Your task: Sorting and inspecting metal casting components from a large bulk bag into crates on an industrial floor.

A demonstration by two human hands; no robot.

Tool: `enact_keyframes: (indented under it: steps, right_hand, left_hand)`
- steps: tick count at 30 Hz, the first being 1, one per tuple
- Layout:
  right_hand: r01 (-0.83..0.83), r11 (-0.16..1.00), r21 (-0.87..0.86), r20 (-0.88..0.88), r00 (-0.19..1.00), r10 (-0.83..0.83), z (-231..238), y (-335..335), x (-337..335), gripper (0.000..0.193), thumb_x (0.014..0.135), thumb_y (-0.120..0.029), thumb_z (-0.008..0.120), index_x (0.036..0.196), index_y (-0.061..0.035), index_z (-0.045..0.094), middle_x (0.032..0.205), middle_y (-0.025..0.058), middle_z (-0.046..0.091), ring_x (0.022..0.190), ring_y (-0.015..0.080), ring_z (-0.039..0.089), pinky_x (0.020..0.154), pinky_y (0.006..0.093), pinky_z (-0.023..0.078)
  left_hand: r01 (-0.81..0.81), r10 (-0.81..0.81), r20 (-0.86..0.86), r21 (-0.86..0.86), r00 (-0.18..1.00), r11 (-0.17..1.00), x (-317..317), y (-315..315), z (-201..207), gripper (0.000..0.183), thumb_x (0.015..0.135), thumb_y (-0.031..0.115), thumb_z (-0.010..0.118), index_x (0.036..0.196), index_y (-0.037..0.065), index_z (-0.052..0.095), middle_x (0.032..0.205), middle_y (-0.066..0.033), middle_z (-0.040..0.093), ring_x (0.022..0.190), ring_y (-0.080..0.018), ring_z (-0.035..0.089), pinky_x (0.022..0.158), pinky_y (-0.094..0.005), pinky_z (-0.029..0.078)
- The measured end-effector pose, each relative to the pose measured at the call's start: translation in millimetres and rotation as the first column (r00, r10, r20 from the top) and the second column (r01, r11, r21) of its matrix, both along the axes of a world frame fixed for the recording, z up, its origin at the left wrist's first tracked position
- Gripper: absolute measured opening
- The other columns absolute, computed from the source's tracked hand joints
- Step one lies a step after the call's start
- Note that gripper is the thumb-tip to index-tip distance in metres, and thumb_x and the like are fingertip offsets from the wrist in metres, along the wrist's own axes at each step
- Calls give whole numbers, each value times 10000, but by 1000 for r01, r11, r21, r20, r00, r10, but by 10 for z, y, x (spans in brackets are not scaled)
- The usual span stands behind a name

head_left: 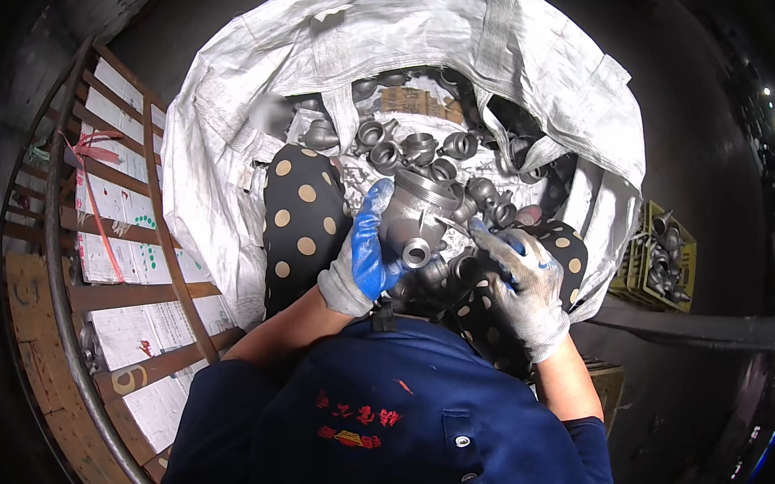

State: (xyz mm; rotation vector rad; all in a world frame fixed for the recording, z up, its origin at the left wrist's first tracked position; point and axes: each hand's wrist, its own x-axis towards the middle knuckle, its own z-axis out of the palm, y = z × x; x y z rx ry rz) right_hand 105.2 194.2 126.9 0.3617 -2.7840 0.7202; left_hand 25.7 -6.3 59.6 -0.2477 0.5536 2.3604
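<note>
My left hand (363, 257), in a blue-coated glove, is wrapped round a large grey metal casting (414, 211). The casting has a ridged round collar at its top and a small round port facing me. Close on its right is my right hand (527, 286), in a pale glove with blue patches, its fingers closed round a thin pale tool (454, 226). The tool's narrow end points at the casting's side; whether they touch I cannot tell. Most of the tool is hidden by the glove. Both hands are above my lap.
A large white woven sack (246, 62) spreads round my knees, with many smaller grey castings (418, 147) and a piece of brown cardboard (420, 103) inside. A rusty metal rack (159, 178) stands at left. A yellow crate (694, 259) of metal parts stands at right.
</note>
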Motion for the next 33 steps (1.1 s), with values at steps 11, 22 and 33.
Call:
enact_keyframes:
  steps: [11, 22, 33]
  right_hand:
    - [-12, 997, -82, 158, 987, 25, 64, -54, -16, 510, 678, -25, 623, 1153, -210, 625, 983, 134, 600, 832, 295, 604, 714, 392, 506]
    - [-45, 938, -344, 163, 981, 107, 65, 141, -117, 315, 756, -54, 618, 1044, -163, 682, 907, 138, 639, 815, 332, 628, 678, 381, 496]
    - [-61, 958, -280, 133, 986, 102, 97, 122, -74, 367, 726, -30, 612, 1059, -173, 668, 895, 137, 620, 794, 333, 615, 660, 390, 499]
  left_hand:
    - [-52, 52, -4, -26, 999, 998, 40, -10, 80, 452, 963, 380, 420, 1252, 36, 467, 1152, -128, 579, 994, -216, 609, 867, -363, 518]
    - [-51, 47, -64, -59, 997, 997, 43, -2, -14, 475, 965, 392, 391, 1297, 54, 432, 1221, -123, 541, 1068, -227, 578, 908, -382, 493]
    - [-37, 6, -156, -202, 988, 979, 5, 33, -232, 501, 964, 418, 379, 1305, 55, 432, 1235, -134, 541, 1086, -246, 580, 918, -415, 498]
